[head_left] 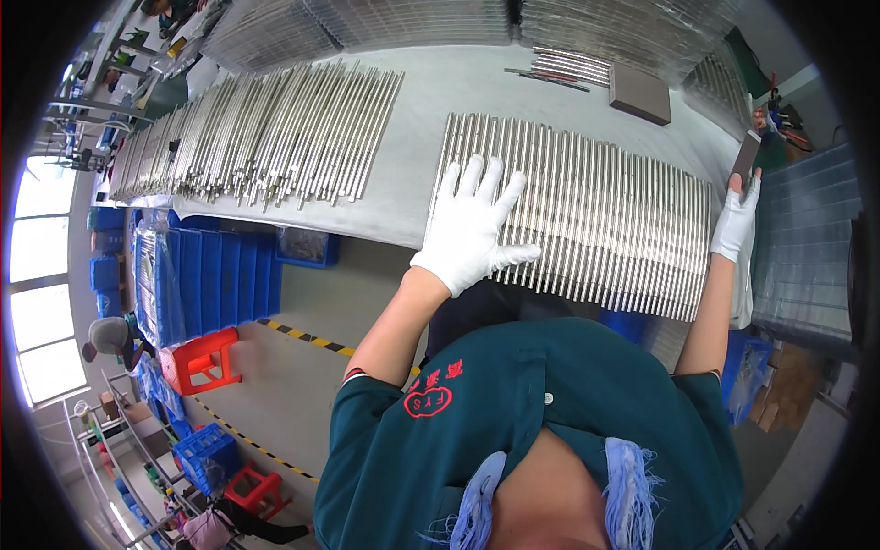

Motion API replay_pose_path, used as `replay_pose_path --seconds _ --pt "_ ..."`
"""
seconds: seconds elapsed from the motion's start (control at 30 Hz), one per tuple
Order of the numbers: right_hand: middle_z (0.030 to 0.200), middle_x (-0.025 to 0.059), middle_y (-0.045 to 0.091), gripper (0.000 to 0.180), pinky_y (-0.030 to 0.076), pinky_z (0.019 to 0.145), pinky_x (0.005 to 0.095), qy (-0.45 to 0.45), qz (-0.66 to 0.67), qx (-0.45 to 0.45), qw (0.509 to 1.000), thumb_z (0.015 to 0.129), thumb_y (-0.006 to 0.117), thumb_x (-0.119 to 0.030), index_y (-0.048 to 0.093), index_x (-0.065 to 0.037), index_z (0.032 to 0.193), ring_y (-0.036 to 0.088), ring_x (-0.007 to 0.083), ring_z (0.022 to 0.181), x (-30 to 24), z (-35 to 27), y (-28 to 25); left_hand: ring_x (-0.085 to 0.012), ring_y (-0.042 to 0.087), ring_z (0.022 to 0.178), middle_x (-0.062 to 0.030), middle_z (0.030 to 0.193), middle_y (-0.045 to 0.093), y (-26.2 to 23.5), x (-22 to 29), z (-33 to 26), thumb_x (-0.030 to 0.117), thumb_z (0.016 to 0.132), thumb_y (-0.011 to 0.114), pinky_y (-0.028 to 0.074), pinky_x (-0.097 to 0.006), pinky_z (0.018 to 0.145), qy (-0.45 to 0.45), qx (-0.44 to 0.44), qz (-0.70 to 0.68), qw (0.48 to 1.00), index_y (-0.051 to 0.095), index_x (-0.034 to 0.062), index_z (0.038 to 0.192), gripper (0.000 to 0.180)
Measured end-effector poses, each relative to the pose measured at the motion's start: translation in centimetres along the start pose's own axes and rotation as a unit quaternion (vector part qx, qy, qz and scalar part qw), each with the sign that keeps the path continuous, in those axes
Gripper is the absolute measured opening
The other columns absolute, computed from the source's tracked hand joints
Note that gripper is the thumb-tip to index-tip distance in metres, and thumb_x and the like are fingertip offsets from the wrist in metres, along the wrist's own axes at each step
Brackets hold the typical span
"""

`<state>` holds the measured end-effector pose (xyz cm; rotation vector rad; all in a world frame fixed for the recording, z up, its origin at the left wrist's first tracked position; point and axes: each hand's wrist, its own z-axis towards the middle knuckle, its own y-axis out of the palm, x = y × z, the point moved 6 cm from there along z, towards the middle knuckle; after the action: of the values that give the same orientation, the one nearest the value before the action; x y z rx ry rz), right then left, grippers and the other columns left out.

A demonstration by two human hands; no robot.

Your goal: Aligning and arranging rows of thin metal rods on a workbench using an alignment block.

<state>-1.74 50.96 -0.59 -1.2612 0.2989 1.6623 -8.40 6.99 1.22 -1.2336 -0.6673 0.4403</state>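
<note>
A neat row of thin silver metal rods (605, 215) lies side by side on the pale table in front of me. My left hand (472, 225), in a white glove, rests flat across the left end of this row with its fingers spread. Off the row's right end, my right hand (736, 220) is gripping a narrow grey-brown block (747, 154) that stands up from its fingers. This glove leaves some fingertips bare. A second, looser pile of metal rods (275, 133) lies further left on the table, its ends uneven.
Beyond the row, a grey-brown rectangular block (640, 94) sits beside a few loose rods (570, 67). Stacked clear plastic trays (422, 20) line the far edge, and more trays (802, 243) stand at the right. Blue crates (225, 275) and a red stool (203, 360) are on the floor at left.
</note>
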Motion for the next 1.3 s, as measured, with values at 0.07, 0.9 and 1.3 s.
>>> replay_pose_path --seconds 0.07,0.9,1.3 --pt "0.153 0.0179 0.037 0.079 0.030 0.113 0.0313 0.010 0.003 -0.002 1.000 0.098 0.062 -0.036 0.021 0.002 0.154 0.042 0.0233 0.136 0.0 -0.1 0.0 -0.0433 0.032 0.140 -0.0259 0.148 0.041 0.2 -0.5 -0.2 0.072 0.081 0.054 0.019 -0.055 0.117 -0.003 -0.006 -0.005 1.000 0.045 0.0064 0.144 0.092" --pt "0.153 0.0199 0.037 0.080 0.029 0.114 0.0325 0.002 0.036 0.000 0.999 0.096 0.063 -0.040 0.025 0.002 0.153 0.040 0.0257 0.137 -0.1 -0.2 0.1 -0.0461 0.030 0.141 -0.0232 0.149 0.041 1.6 3.2 2.2 0.078 0.079 0.048 0.017 -0.060 0.115 0.095 -0.080 -0.010 0.992 0.042 0.0108 0.147 0.096" --pt "0.152 0.0187 0.037 0.077 0.031 0.113 0.0325 -0.003 0.051 -0.007 0.999 0.097 0.063 -0.032 0.024 0.003 0.153 0.042 0.0249 0.135 -0.2 0.0 0.3 -0.0468 0.031 0.140 -0.0241 0.149 0.040 0.9 1.6 0.9 0.074 0.078 0.057 0.019 -0.061 0.115 0.060 -0.053 -0.006 0.997 0.045 0.0086 0.145 0.094"
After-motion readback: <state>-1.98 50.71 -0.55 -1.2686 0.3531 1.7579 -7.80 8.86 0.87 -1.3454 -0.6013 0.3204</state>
